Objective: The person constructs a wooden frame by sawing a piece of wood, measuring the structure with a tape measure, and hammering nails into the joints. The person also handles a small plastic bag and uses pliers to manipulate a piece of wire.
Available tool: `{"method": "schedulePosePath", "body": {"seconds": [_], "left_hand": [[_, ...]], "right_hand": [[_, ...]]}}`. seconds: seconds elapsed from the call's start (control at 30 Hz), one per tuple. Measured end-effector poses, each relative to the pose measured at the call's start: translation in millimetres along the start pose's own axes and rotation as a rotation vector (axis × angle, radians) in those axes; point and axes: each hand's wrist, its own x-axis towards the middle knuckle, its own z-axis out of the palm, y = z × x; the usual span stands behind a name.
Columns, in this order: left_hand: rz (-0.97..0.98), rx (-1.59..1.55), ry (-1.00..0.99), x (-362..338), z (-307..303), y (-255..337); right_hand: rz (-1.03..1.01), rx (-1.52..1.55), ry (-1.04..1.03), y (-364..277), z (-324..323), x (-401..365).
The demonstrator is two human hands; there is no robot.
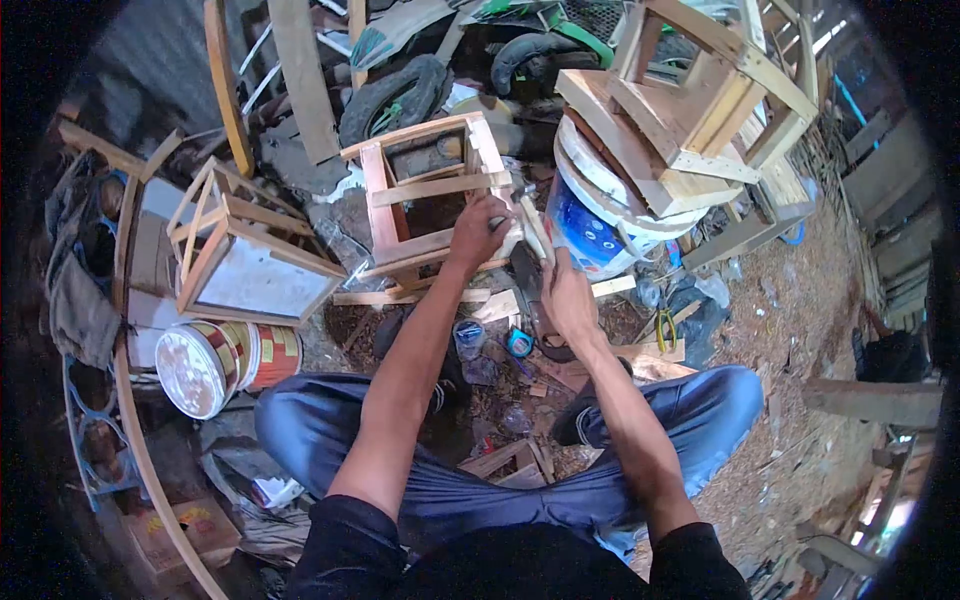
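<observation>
A small wooden frame (440,187) made of pale slats stands on the ground in front of me. My left hand (482,232) is closed at its right side, near the end of the middle slat; what its fingers hold is too small to name. Just to the right, my right hand (568,290) is wrapped round the handle of a hammer (534,222), whose head is up beside the frame's right corner. Below the hands lie a blue tape measure (519,342) and a clear container (468,338).
Wooden frames (690,100) rest on a blue and white bucket (590,222) at the right. Another frame (262,270) and a paint bucket (192,370) are at the left. Yellow-handled pliers (665,330) lie by my right knee. A tire (400,100) lies behind.
</observation>
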Motion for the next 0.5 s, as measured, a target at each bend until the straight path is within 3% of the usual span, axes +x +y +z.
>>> {"method": "schedulePosePath", "body": {"seconds": [0.07, 0.17, 0.27, 0.5], "left_hand": [[0.009, 0.024, -0.079, 2.0, -1.6, -0.7], [0.003, -0.03, -0.063, 1.8, -3.7, 3.1], [0.003, -0.01, -0.025, 1.8, -3.2, 3.9], [-0.027, -0.051, -0.027, 2.6, 0.1, 2.0]], "right_hand": [[-0.024, -0.054, -0.003, 6.1, 3.2, 0.6], [0.063, -0.036, -0.052, 2.0, -0.8, 2.0], [0.066, 0.047, -0.011, -12.0, -6.2, 1.6], [0.011, -0.067, -0.01, 8.8, 4.1, 2.5]]}}
